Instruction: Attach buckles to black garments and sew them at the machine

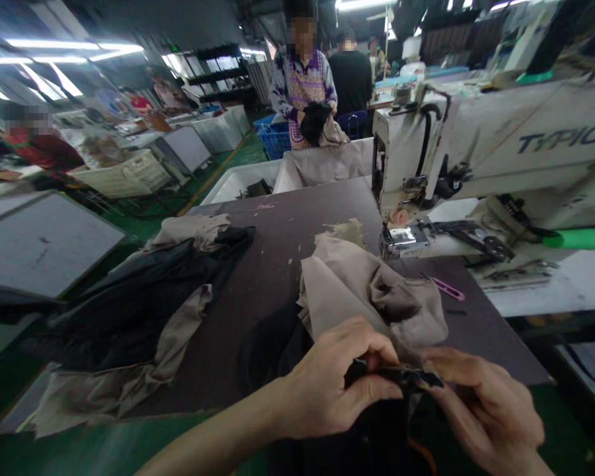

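Note:
My left hand (334,383) and my right hand (480,410) are both pinched on a narrow black fabric piece (401,377) at the near edge of the dark brown table (277,264). The black piece runs between the two hands. Just behind them lies a crumpled beige fabric piece (367,291), over more black cloth (277,344). The white sewing machine (500,152) stands to the right, its needle area (401,238) beyond the beige piece.
A heap of black and beige garments (143,311) covers the table's left side. Pink snips (449,289) lie near the machine base. White bins (248,182) stand behind the table. A person in a patterned apron (305,86) handles cloth at the back; other people work farther off.

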`<state>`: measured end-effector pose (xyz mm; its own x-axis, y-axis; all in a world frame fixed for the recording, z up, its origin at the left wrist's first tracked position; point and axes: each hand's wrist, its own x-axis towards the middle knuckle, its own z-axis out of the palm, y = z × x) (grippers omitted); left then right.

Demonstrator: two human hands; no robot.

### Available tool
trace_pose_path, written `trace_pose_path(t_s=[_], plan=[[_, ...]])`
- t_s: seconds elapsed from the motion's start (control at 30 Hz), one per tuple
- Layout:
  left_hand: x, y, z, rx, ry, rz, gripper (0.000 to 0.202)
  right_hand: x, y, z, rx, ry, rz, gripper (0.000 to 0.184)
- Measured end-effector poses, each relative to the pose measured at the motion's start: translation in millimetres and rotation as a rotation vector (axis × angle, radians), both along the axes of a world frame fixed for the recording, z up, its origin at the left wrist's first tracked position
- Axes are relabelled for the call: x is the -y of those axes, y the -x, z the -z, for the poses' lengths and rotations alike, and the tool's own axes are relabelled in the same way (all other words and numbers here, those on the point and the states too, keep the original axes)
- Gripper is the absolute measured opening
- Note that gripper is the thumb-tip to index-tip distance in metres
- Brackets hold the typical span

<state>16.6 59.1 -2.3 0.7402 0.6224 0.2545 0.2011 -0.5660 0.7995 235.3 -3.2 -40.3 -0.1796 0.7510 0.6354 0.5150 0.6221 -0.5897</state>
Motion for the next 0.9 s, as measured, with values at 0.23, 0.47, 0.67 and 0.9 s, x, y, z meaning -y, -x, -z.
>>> trace_pose_path(t_s=[0.23,0.47,0.67,0.9], plan=[[-10,8,5.1,0.141,-0.109,0.226,0.025,9,-10,16.6,-0.068,-0.090,-0.104,0.032],[-13,10,2.6,0.073,-0.055,0.262,0.032,9,-7,3.3,0.031,-0.003,-0.069,0.017],[-10,6,0.1,0.143,-0.024,0.173,0.010,7,-4,6.1,-0.010,0.021,-0.089,0.017],[7,-4,5.9,0.215,-0.020,-0.083,0.027,-1,5,-0.5,-0.155,0.090,-0.068,0.024]])
